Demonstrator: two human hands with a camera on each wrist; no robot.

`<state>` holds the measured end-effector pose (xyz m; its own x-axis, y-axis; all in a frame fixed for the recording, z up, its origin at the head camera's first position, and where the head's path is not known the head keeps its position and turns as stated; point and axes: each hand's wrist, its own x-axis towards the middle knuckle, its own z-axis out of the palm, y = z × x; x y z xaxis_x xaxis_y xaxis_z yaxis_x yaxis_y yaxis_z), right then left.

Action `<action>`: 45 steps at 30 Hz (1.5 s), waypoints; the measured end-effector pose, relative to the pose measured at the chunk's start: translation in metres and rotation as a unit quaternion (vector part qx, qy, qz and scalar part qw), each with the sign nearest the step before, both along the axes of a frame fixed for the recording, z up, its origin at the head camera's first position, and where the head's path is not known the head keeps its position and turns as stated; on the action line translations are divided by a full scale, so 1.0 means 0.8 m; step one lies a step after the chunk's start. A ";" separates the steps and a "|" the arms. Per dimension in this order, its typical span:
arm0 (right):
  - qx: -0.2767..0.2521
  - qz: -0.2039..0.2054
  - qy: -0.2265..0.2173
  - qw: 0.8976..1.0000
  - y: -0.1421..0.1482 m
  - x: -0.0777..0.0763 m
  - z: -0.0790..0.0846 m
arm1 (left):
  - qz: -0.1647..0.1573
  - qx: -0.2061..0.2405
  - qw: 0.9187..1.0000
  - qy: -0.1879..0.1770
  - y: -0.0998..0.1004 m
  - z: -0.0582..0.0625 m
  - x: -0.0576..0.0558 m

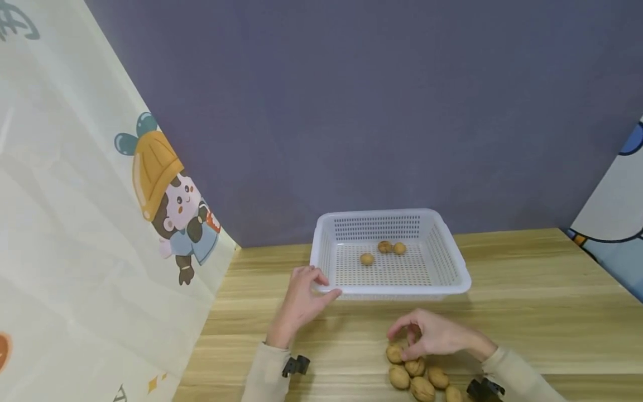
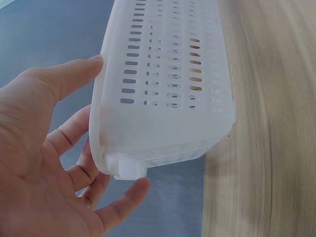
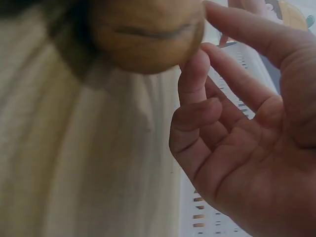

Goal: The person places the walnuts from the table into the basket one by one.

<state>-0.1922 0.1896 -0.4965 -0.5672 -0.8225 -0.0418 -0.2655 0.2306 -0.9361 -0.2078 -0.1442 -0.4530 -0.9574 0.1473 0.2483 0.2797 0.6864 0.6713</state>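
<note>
A white plastic basket (image 1: 454, 273) with perforated walls stands at the back of the table, holding a walnut (image 1: 367, 259) and two others close together. My left hand (image 1: 304, 298) holds its near left corner, thumb on the front rim and fingers at the left side. In the left wrist view the thumb rests against the basket rim (image 2: 98, 113), and the little finger is off it. At the front, my right hand (image 1: 434, 334) has thumb and index finger around a walnut (image 1: 394, 352) in a loose group. A walnut (image 3: 148, 37) looms large in the right wrist view, hiding some fingertips.
Several more walnuts (image 1: 423, 389) lie below and beside the right hand on the wooden table (image 1: 532, 312). A dark grey-blue wall (image 1: 372, 111) rises right behind the basket. At the left is a pale sheet (image 1: 60, 223) with a cartoon figure.
</note>
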 end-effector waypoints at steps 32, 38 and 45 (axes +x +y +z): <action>0.034 -0.054 0.044 0.997 -0.013 0.004 0.010 | -0.002 0.000 1.000 0.004 0.000 0.000 0.002; 0.031 -0.044 0.066 0.996 -0.012 -0.002 0.033 | -0.006 0.006 1.000 -0.006 0.001 0.000 0.002; 0.037 -0.033 0.102 0.994 -0.014 -0.017 0.084 | -0.001 0.009 1.000 -0.005 0.000 0.000 0.001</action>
